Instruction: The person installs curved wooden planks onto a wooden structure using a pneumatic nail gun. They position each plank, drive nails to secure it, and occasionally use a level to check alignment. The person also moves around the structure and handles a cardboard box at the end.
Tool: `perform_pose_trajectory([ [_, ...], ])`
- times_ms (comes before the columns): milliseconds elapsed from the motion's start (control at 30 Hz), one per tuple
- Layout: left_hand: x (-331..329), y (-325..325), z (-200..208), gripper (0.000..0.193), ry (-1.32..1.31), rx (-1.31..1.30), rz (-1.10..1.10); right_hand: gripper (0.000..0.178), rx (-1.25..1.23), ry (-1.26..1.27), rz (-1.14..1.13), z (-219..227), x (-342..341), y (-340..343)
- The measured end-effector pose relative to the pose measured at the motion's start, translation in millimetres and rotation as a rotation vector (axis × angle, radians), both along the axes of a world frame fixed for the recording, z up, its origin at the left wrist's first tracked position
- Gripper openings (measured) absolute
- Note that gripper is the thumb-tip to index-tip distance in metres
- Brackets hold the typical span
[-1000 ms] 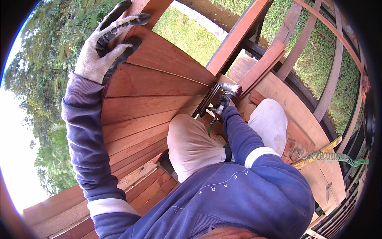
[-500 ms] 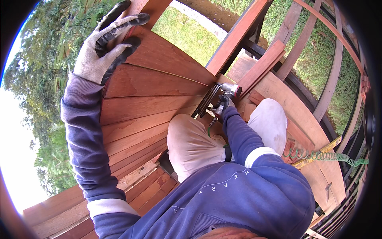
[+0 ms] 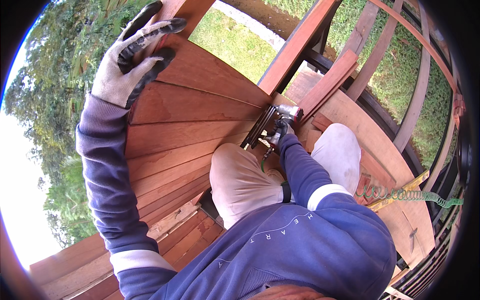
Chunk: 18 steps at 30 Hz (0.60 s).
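My left hand (image 3: 131,65), in a grey-white glove with dark fingertips, rests at the outer end of the reddish wooden planks (image 3: 195,67). Its fingers and thumb are spread over the plank edge, and a top board (image 3: 196,14) lies beside the fingertips. In a dark glove, my right hand (image 3: 286,127) is closed round the grip of a pneumatic nail gun (image 3: 292,111). The nail gun's long dark magazine (image 3: 260,127) lies close to the narrow inner ends of the planks. What its nose touches is hidden.
A green coiled air hose (image 3: 400,194) crosses a yellow level (image 3: 420,181) on the right. Wood offcuts (image 3: 372,167) lie on a plywood sheet (image 3: 387,140) around my knees. Beyond are loose boards (image 3: 330,82), open dark framing (image 3: 370,100) and grass below.
My left hand has shifted very slightly leftward at the plank ends. The right hand and nail gun stay in the same place.
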<state>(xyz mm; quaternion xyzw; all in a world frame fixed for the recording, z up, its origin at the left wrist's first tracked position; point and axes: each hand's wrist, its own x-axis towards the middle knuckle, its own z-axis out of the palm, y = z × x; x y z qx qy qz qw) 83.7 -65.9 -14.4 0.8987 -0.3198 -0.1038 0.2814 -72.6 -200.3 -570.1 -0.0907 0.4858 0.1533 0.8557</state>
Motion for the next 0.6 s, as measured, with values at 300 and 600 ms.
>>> perform_pose_trajectory([
  [300, 4, 3, -5, 0.052, 0.007, -0.075, -0.075, 0.011, -0.042, 0.005, 0.006, -24, -2, 6],
  [600, 0, 0, -3, 0.047, 0.061, -0.109, -0.022, 0.012, -0.035, -0.025, 0.001, -25, -3, 5],
])
